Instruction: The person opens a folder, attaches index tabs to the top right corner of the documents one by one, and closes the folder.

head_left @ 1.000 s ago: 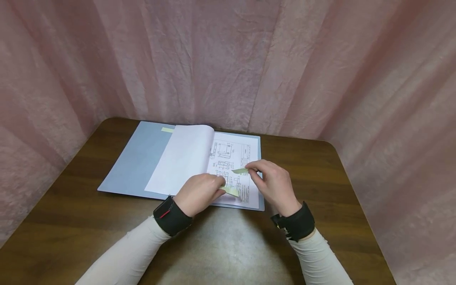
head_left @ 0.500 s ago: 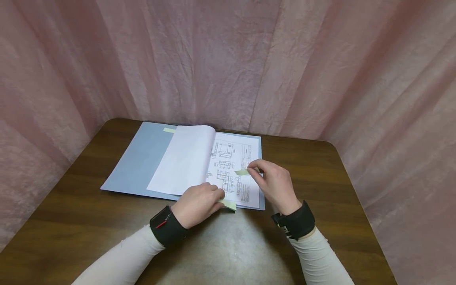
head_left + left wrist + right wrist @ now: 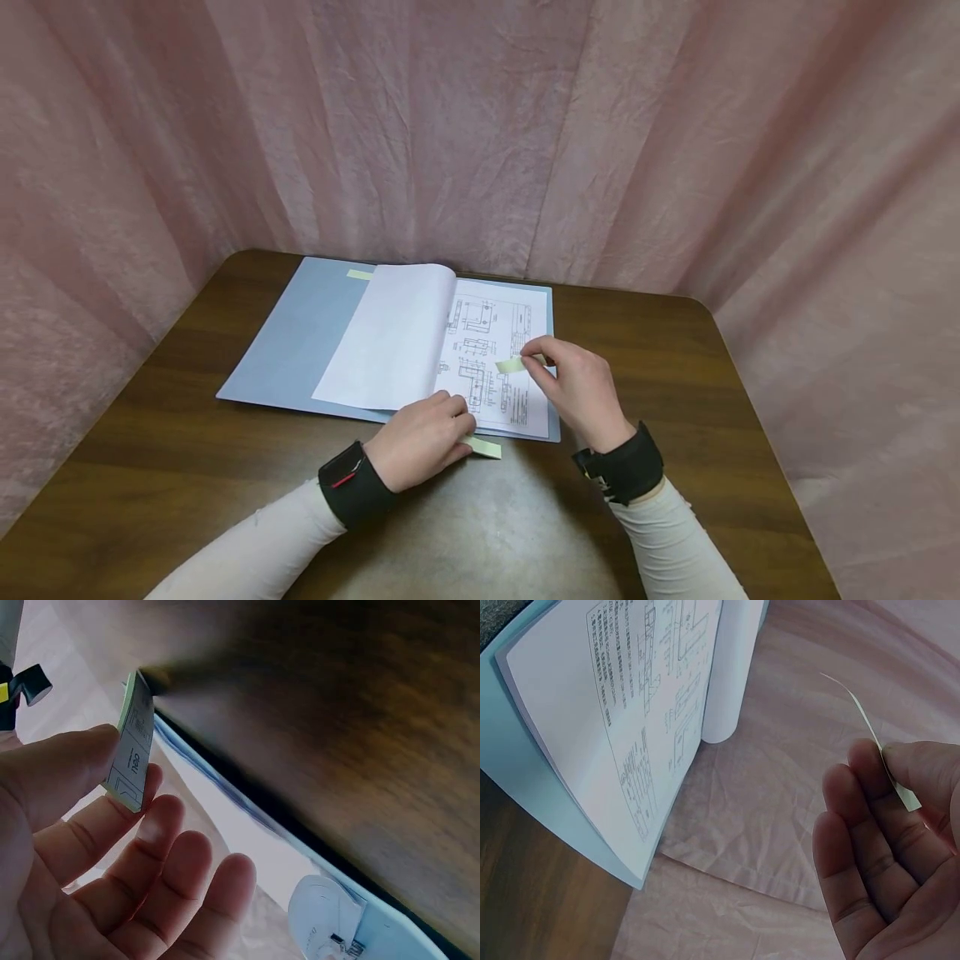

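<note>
One sticky-note pad [image 3: 485, 448] is sitting pinched in the left hand [image 3: 418, 442], just before the open blue folder [image 3: 288, 342]; beyond, the right hand [image 3: 581, 385] is pinching a sticky strip [image 3: 508, 366] above the technical drawing [image 3: 478, 317], both hands' remaining fingers bending loosely. Holding that curved strip lightly is probably preventing creases.

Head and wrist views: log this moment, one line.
left hand: pinches green pad | right hand: pinches green strip, clear of drawing sheet | folder: open on table | second strip: at turned page's edge
</note>
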A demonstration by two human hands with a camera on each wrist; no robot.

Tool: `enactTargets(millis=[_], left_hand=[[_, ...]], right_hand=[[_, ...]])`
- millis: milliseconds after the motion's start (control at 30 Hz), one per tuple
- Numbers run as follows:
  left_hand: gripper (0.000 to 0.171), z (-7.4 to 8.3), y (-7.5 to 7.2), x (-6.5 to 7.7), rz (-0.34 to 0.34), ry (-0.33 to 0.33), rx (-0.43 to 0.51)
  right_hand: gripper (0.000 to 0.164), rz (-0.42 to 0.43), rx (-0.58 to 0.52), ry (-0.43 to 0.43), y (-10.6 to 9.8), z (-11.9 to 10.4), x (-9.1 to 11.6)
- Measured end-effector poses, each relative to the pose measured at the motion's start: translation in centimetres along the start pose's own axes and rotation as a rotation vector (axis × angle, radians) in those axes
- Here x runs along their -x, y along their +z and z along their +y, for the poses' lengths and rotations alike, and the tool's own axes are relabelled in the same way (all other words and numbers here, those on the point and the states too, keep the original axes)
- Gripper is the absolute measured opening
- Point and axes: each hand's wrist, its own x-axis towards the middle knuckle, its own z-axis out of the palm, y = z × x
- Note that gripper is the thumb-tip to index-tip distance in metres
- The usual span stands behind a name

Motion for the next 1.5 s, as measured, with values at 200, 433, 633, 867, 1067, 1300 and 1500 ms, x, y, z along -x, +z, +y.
enactTargets(millis=[200,433,633,867,1067,1300,1500], left_hand=[[0.017,-0.2,0.5,0.0,-0.010,0.009,-0.016],[0.021,-0.3,0.9,-0.1,-0.058,0.032,-0.027],[0.022,-0.4,1.2,-0.1,-0.080,0.037,-0.052],[0.020,-0.4,1.2,-0.2,-0.075,0.058,-0.069],[0.020,-0.4,1.1,-0.3,-0.077,0.055,-0.069],[0.022,-0.5,1.1,-0.3,-0.079,0.062,-0.065],[0.022,-0.6,1.0,-0.4,-0.082,0.066,-0.038]], right_hand=[[0.009,-0.010,-0.002,-0.011,0.2,0.0,0.0],[0.010,-0.045,-0.003,-0.011,0.6,0.2,0.1],[0.010,-0.046,0.003,-0.008,0.6,0.2,0.1],[0.017,-0.055,-0.001,-0.007,0.6,0.1,0.1],[0.017,-0.047,0.007,-0.024,0.6,0.2,0.1],[0.017,-0.054,-0.015,-0.023,0.5,0.3,0.1],[0.014,-0.054,-0.034,-0.025,0.5,0.3,0.1]])
